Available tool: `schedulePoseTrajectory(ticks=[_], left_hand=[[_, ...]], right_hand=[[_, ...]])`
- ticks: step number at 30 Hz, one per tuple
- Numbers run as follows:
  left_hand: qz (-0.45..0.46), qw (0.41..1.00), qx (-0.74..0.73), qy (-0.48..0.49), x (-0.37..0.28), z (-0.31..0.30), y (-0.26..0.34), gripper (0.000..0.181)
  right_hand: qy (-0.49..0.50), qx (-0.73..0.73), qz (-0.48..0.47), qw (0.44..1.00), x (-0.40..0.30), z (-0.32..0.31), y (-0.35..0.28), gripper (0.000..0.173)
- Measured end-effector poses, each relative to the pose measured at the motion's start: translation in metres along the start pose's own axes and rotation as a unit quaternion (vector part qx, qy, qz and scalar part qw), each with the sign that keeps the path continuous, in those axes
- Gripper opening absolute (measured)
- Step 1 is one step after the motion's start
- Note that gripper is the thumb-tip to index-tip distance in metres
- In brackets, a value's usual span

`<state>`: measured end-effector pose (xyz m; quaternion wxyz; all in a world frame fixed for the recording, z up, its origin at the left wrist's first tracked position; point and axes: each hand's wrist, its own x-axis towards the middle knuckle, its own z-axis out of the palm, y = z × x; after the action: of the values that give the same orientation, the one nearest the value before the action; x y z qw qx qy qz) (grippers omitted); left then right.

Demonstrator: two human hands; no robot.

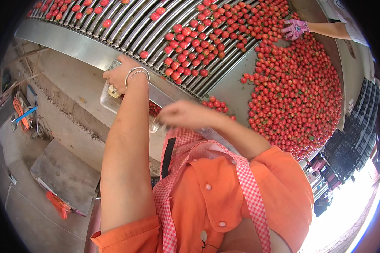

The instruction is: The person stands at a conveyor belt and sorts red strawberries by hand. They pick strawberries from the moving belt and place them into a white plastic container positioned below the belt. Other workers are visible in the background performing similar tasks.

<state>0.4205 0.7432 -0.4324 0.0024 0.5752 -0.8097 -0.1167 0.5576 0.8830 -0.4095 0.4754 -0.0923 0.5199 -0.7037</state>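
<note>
My left hand (122, 74), with bracelets at its wrist, is at the metal edge of the roller conveyor (126, 28), over a clear plastic container (109, 101). Its fingertips are partly hidden, so its hold cannot be told. A yellowish item (114, 91) shows under the hand. My right hand (180, 114) is blurred and sits beside the container's near end, where small red fruits (154, 108) show. Loose red cherry tomatoes (190, 52) lie on the metal rollers, and a large heap of cherry tomatoes (294, 95) fills the metal tray to the right.
Another person's hand in a pink patterned glove (294, 29) touches the heap at the upper right. A metal side rail (63, 41) borders the conveyor. A blue-handled hammer (25, 114) and a grey board (66, 174) are at lower left. Black crates (345, 148) stand at right.
</note>
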Motion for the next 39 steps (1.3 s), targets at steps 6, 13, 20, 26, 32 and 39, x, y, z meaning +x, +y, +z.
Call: schedulePoseTrajectory(ticks=[6, 13, 20, 26, 32, 39], left_hand=[[0.0, 0.999, -0.013, -0.031, -0.015, -0.009, 0.009, 0.055], [-0.017, 0.994, -0.061, -0.088, -0.013, -0.018, 0.006, 0.066], [-0.013, 1.0, -0.004, -0.008, -0.01, -0.004, 0.002, 0.057], [-0.019, 1.0, 0.0, -0.025, -0.012, -0.003, 0.005, 0.057], [-0.029, 0.998, -0.025, -0.05, -0.018, -0.01, 0.009, 0.064], [-0.018, 0.999, -0.009, -0.029, -0.015, -0.006, 0.005, 0.057]], right_hand=[[0.54, -0.431, -0.072, 0.719, 0.033, -0.139, 0.083, 0.042], [0.557, -0.355, 0.016, 0.751, 0.032, -0.097, 0.164, 0.078], [0.567, -0.378, -0.124, 0.721, 0.101, -0.119, 0.08, 0.075], [0.466, -0.49, -0.14, 0.723, 0.153, -0.138, 0.029, 0.069], [0.25, -0.661, -0.191, 0.681, 0.12, -0.114, 0.091, 0.059], [0.166, -0.642, -0.192, 0.723, 0.065, -0.121, 0.127, 0.061]])
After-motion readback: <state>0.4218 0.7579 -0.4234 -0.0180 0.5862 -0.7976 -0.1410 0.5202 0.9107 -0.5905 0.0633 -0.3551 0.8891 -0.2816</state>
